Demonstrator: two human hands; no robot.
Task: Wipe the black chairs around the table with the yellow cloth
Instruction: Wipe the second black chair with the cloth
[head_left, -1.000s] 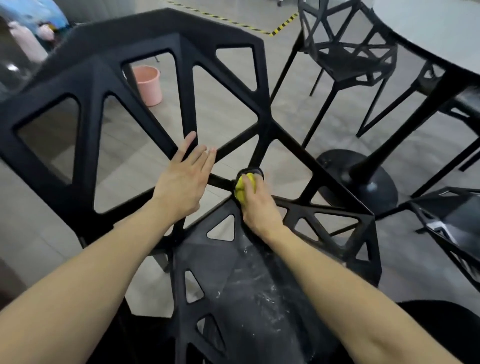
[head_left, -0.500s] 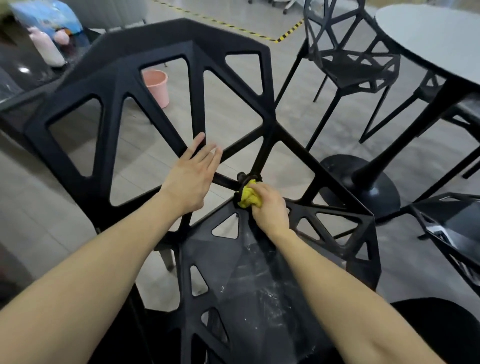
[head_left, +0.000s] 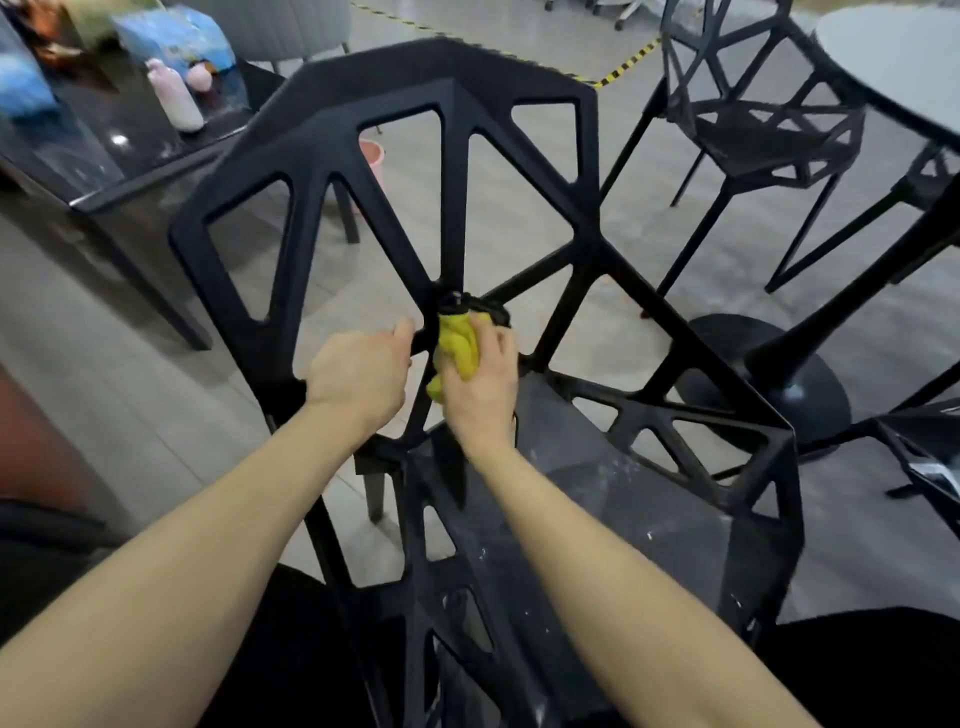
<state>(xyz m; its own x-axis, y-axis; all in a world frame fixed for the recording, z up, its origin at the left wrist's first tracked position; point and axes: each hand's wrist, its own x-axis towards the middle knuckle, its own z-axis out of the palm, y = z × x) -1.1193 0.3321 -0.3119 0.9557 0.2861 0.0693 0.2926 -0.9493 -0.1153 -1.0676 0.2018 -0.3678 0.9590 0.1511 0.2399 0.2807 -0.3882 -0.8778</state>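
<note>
Closest to me, the person leans over the nearest black chair (head_left: 597, 499), whose seat, speckled with pale dust, fills the lower middle. At the hub where the backrest struts meet, just above centre, the right hand (head_left: 480, 387) has its fingers (head_left: 493, 338) curled round the bunched yellow cloth (head_left: 460, 345), pressing it against the joint. The left hand (head_left: 358, 376) sits just beside it at nine o'clock, its fingers wrapped over a strut and mostly hidden behind it, so I judge it is steadying the frame. The cloth looks soft and light, easily wadded and pushed into the angled corners; a full-palm hold like this one suits it better than a pinch. The chair looks a stiff, moulded piece, likely light enough to tip, so the strut grip seems the sensible place to brace it. The seat looks to me not yet wiped. Farther off at two o'clock stands a second black chair (head_left: 753, 135) of the same faceted pattern, beside the round grey counter (head_left: 893, 67) on its black pedestal base (head_left: 769, 384); a third chair's edge (head_left: 924, 457) shows at three o'clock. At eleven o'clock a dark side counter (head_left: 124, 171) carries a pale pink bottle (head_left: 174, 98), and a pink bucket (head_left: 371, 161) shows through the backrest, on the floor.
</note>
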